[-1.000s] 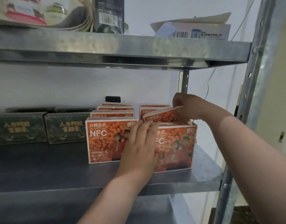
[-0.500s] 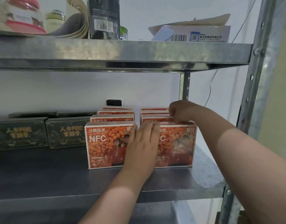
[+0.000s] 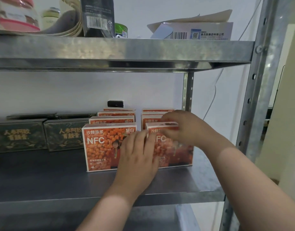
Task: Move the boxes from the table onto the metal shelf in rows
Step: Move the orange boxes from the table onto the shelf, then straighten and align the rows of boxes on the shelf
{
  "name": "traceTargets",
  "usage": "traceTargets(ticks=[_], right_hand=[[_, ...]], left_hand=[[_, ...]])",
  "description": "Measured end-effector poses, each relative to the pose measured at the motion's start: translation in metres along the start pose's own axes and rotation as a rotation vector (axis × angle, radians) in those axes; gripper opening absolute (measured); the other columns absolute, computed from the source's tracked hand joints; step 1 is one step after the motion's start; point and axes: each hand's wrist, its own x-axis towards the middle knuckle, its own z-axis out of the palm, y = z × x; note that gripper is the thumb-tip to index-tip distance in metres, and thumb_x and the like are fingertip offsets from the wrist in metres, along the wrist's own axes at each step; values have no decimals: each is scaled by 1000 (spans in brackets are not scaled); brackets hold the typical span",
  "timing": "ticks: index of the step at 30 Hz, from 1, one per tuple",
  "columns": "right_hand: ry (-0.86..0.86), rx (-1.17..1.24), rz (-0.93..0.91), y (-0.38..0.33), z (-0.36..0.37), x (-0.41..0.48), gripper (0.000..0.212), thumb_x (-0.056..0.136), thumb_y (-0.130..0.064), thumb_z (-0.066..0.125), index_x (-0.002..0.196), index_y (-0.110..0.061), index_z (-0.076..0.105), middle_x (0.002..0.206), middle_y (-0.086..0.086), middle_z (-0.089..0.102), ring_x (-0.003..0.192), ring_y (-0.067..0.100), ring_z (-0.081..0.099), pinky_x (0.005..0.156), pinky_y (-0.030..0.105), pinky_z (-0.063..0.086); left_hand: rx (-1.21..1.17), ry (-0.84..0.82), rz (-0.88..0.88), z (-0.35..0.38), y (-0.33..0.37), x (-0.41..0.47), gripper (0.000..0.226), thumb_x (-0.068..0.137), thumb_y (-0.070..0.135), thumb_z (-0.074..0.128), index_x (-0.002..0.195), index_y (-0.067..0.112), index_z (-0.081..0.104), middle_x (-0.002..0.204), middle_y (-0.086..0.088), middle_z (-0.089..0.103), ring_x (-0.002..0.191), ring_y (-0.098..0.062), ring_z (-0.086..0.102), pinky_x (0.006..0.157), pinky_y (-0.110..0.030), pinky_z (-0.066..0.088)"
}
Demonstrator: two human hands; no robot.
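— Right grip (image 3: pixel 181 129) has come forward since 0.5 s ago: it sat on the 2nd box back, and now it lies over the top of the right box (image 3: pixel 176 152).
— Holding it?
— Yes. Its fingers are curled over the top front edge and closed on that box. The thumb is hidden.
— And the left grip (image 3: pixel 138 155)?
— Same place as before. It is flat, fingers straight and together, pressed on the fronts of the left box (image 3: pixel 101 147) and the right box, across the narrow gap between them. It holds nothing.
— Where do the boxes stand?
— On the shelf (image 3: pixel 43 177), upright, right of centre, in 2 rows running front to back. The left row has 4 orange boxes. The right row shows its front box and some tops behind, partly covered by the right grip, so I cannot count it. The 2 front faces are about level.
— Open or closed?
— All closed; what is inside does not show.
— Anything else on that shelf?
— Green boxes (image 3: pixel 65 135) at the left, 2 side by side in front, closed, with more dark ones behind.
— And the upper shelf (image 3: pixel 126 49)?
— It carries 4 things I can name:
  - a white carton (image 3: pixel 201 32) with its top flap lifted, inside out of sight;
  - a black pack (image 3: pixel 98 15) with a barcode;
  - a green can (image 3: pixel 121 30) just behind the pack;
  - a jar (image 3: pixel 15 17) with a pink lid at the far left, too blurred to tell its contents.
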Motion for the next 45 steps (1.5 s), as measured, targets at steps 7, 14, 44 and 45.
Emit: traceTargets(ticks=[7,14,44,45], right_hand=[[71,-176,-27,-1,21,-9,53,87,-48,68,136,-34,52,134,-4,60,117,23,58,99,40,48],[387,-188,-233,-24,52,-29,40,87,-29,66,123,-13,66,128,13,64,127,37,53,107,57,40],[-419,130,-345,-457,297,93,35,99,-49,45,127,-32,56,123,-1,54,116,21,52,98,40,46],[-434,127,-372,-469,302,102,36,99,-50,45,128,-32,55,124,-1,54,116,20,52,97,40,47]], left_hand=[[-140,-340,-130,0,-23,-44,40,92,50,39,122,28,53,120,7,47,113,-15,44,94,-31,44],[-103,-384,-165,-8,-53,-70,41,91,49,38,111,25,63,105,5,55,99,-18,52,83,-36,46],[170,-362,-463,-185,-465,-257,51,97,48,29,135,28,57,132,2,57,124,-23,50,108,-48,36],[177,-357,-458,-189,-480,-260,51,97,47,29,134,27,58,130,2,58,122,-23,52,105,-47,38]])
